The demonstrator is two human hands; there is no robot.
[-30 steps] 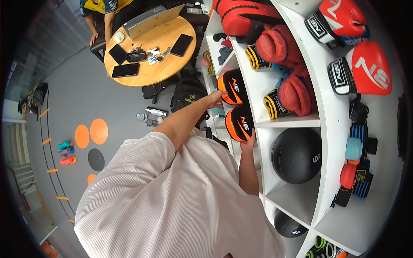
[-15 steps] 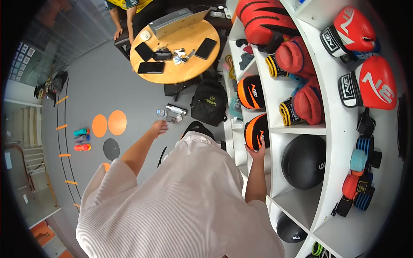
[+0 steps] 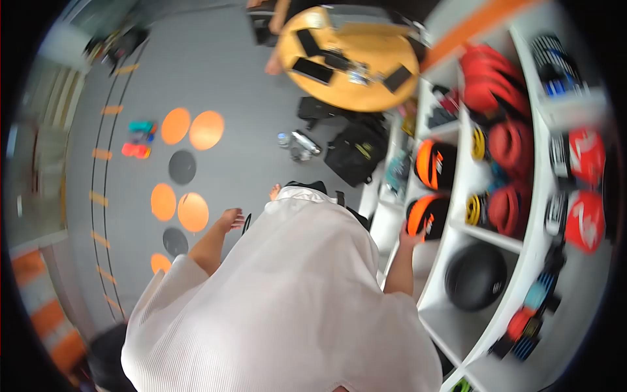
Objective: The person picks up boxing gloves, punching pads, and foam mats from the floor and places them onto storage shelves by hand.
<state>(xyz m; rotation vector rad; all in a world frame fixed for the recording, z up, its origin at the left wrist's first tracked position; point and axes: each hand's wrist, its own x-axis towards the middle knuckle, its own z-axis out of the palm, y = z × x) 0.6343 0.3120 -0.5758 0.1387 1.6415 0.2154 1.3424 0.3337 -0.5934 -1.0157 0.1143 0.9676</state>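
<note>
My right hand (image 3: 409, 236) is at the lower edge of a black-and-orange padded mitt (image 3: 428, 219) in the white shelf unit, its fingers closed on the mitt though motion blurs them. A second mitt (image 3: 435, 164) of the same kind sits in the compartment just beyond. My left hand (image 3: 231, 220) hangs over the grey floor with loosely bent fingers slightly apart and nothing in it. Near it, orange floor discs (image 3: 193, 212) lie flat to the left.
The white shelf (image 3: 488, 236) on my right holds red boxing gloves (image 3: 586, 222), a black ball (image 3: 475, 277) and rolled wraps. Ahead are a black backpack (image 3: 356, 151), bottles (image 3: 305, 142) on the floor and a round wooden table (image 3: 366, 98) with phones. Another person's arm (image 3: 279, 16) shows behind it.
The view has swung, so table and shelf appear farther right and more floor shows on the left. My left hand has drawn back from near the bottles. My right hand stays at the same mitt.
</note>
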